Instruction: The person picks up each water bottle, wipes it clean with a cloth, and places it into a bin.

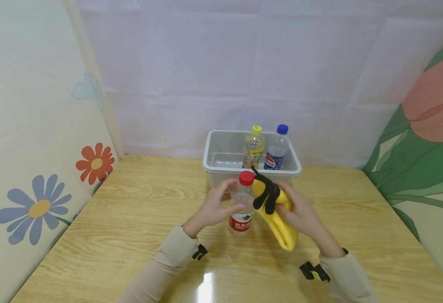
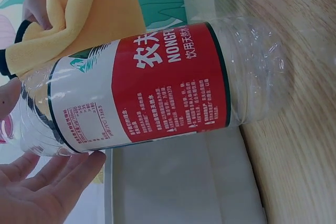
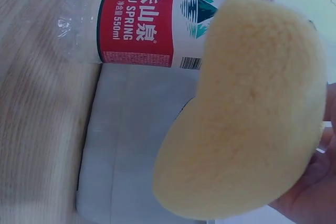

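My left hand (image 1: 215,207) holds a clear plastic water bottle (image 1: 241,221) around its upper part, thumb on the near side and fingers behind. The bottle has a red cap and a red and white label, and stands roughly upright in the head view. Whether its base touches the table I cannot tell. In my right hand (image 1: 300,213) is a folded yellow cloth (image 1: 282,225) with black edging, gripped just to the right of the bottle. The left wrist view shows the label (image 2: 168,82) close up; in the right wrist view the cloth (image 3: 252,108) covers the bottle's top.
Behind the hands sits a grey plastic bin (image 1: 221,170) on the wooden table (image 1: 149,193). Inside it stand a yellow-capped bottle (image 1: 253,149) and a blue-capped Pepsi bottle (image 1: 276,153). A white sheet (image 1: 191,75) hangs at the back, with flower-printed panels at both sides.
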`<action>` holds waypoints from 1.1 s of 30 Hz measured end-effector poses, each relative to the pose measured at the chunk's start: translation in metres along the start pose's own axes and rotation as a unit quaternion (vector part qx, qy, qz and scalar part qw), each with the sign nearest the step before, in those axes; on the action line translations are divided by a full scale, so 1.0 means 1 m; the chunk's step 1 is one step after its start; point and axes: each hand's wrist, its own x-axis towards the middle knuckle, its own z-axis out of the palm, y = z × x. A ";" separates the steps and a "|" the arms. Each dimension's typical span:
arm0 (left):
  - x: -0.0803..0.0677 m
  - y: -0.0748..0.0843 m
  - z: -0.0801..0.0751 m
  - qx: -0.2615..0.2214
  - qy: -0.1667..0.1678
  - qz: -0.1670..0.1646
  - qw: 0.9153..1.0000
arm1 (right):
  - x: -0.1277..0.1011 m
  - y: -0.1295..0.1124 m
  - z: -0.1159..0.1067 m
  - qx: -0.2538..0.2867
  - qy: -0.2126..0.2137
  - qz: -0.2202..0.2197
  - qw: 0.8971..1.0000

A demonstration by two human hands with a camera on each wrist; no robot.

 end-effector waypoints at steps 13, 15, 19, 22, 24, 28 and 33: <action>-0.003 0.028 -0.006 -0.009 -0.007 0.024 1.000 | 0.011 -0.008 -0.003 -0.031 -0.018 0.014 0.999; -0.003 0.016 -0.004 -0.011 -0.007 0.027 1.000 | 0.012 -0.009 -0.003 -0.030 -0.026 0.018 0.999; -0.001 -0.003 0.000 -0.010 -0.007 0.033 0.999 | 0.014 -0.011 -0.003 -0.023 -0.036 0.019 0.999; -0.001 -0.002 0.000 -0.010 -0.007 0.030 0.999 | 0.015 -0.011 -0.003 -0.019 -0.045 0.017 0.999; -0.001 0.003 -0.001 -0.010 -0.007 0.027 1.000 | 0.016 -0.012 -0.003 -0.018 -0.051 0.014 0.998; -0.003 0.019 -0.004 -0.003 -0.008 0.033 0.999 | 0.018 -0.012 -0.003 -0.022 -0.066 -0.002 0.998; -0.005 0.033 -0.007 0.004 -0.003 0.036 0.999 | 0.020 -0.013 -0.001 -0.040 -0.079 -0.026 0.996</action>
